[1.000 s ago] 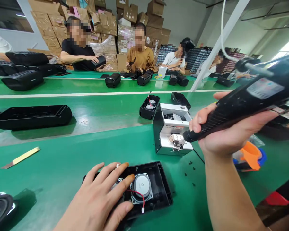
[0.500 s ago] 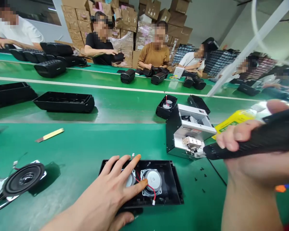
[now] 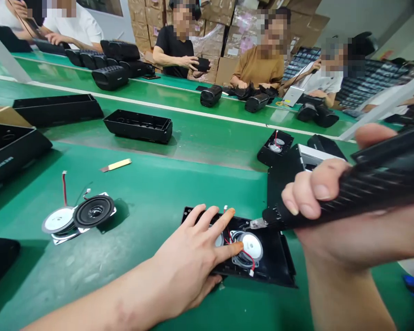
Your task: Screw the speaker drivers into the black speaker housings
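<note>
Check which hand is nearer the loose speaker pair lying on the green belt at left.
Left. The left hand rests on the black housing, just right of the loose speaker pair; the right hand, gripping the electric screwdriver, is farther right.

Two hands belong to the person: the left hand [image 3: 189,262] and the right hand [image 3: 334,216]. One black electric screwdriver [image 3: 365,184] is in view. One open black housing [image 3: 262,257] holds two small round speakers, one fully visible [image 3: 250,246] and one partly hidden under fingers [image 3: 220,240]. Two loose speakers lie together on the desk [image 3: 141,207]: one face up [image 3: 94,212], one face down [image 3: 58,219]. One yellow-handled blade [image 3: 116,165] lies alone. One screw feeder box [image 3: 296,168]. Two long black shells on the belt: [image 3: 138,125] and [image 3: 57,109]. Four people sit across the line.
</note>
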Tool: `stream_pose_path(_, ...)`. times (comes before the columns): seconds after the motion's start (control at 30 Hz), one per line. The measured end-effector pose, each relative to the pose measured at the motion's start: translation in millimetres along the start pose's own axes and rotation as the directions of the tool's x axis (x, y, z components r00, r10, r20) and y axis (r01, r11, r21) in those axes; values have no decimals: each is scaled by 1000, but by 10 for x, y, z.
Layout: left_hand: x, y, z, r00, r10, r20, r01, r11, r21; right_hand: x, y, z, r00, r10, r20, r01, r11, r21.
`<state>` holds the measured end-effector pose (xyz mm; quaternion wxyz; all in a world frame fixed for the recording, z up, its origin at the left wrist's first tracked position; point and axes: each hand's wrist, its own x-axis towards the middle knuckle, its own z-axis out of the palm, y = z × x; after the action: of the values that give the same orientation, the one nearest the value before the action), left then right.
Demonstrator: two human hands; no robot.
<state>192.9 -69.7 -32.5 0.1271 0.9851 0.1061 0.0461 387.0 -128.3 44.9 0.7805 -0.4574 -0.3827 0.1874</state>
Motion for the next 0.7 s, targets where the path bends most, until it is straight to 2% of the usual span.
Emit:
stream_pose_path(0.13,1,-29,24,1000,17,-17,-17,1000,-11,-37,202,43,994,24,106,-34,995,95)
stream_pose_path(0.33,-13,-51,49,998,23,-51,-23,1000,-1,-68,425,51,993,46,108,-56,994,91)
stream_pose_path(0.5,-2,-44,36,999,29,-28,-29,1000,0,-83,486,73,989,39,142,-49,997,66)
stream_pose_path(0.7,0,-44,25,1000,25,-13,-25,1000,-2,-93,498,77,992,55,117,-66,994,89)
